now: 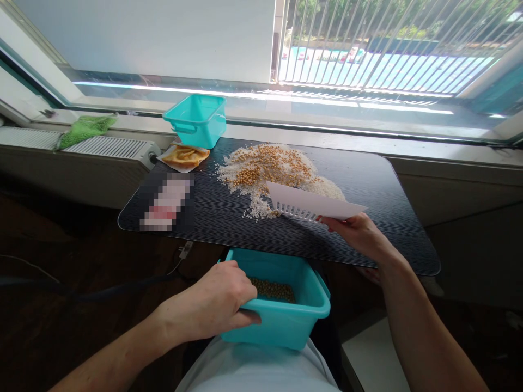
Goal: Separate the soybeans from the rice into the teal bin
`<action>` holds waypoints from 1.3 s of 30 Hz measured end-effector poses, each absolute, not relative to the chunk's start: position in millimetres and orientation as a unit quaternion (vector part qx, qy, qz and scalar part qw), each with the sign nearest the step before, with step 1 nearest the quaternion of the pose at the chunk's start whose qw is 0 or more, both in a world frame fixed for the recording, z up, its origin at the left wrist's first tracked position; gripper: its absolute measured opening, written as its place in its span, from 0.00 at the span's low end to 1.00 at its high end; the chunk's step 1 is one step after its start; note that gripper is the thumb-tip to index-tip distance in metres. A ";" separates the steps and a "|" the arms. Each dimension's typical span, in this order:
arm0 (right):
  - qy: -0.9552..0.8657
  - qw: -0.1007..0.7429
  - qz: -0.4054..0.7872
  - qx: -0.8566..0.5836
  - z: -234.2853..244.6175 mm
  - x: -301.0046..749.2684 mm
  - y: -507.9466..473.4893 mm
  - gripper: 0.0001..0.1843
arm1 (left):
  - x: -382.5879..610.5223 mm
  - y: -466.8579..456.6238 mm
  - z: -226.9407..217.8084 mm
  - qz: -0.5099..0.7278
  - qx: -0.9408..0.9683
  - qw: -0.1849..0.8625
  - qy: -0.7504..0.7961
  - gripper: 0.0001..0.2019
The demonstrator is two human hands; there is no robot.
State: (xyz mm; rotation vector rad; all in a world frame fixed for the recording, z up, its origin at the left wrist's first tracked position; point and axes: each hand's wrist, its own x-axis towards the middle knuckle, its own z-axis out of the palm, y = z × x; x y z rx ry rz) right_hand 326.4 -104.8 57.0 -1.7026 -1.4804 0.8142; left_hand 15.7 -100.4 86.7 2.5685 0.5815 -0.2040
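Note:
My right hand (357, 231) pinches a white sheet of paper (314, 200) with a row of slots along its lower edge. The sheet is tilted, and its far end meets a spread heap of white rice (261, 204) mixed with yellow peas (247, 177) on the dark table (359, 169). Below the table's front edge, my left hand (226, 299) grips the left rim of a turquoise plastic bin (278, 326). Several peas (272, 290) cover part of the bin's floor. The bin sits at my lap.
Another turquoise bin (200, 122) stands at the table's back left corner. In front of it lies an opened yellow packet (186, 157), with a blurred flat item (167, 202) nearer me. A green bag (87, 130) rests on the radiator (114, 149) below the window.

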 end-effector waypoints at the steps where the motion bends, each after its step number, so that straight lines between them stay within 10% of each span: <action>1: -0.576 0.360 0.320 -0.660 56.9 326.5 -106.6 0.25 | 15.7 -100.7 86.5 -0.074 0.942 0.248 0.212 0.14; 39: -0.531 0.399 0.353 -0.659 53.2 308.4 -125.6 0.20 | 17.2 -100.3 90.5 -0.084 0.940 0.250 0.216 0.14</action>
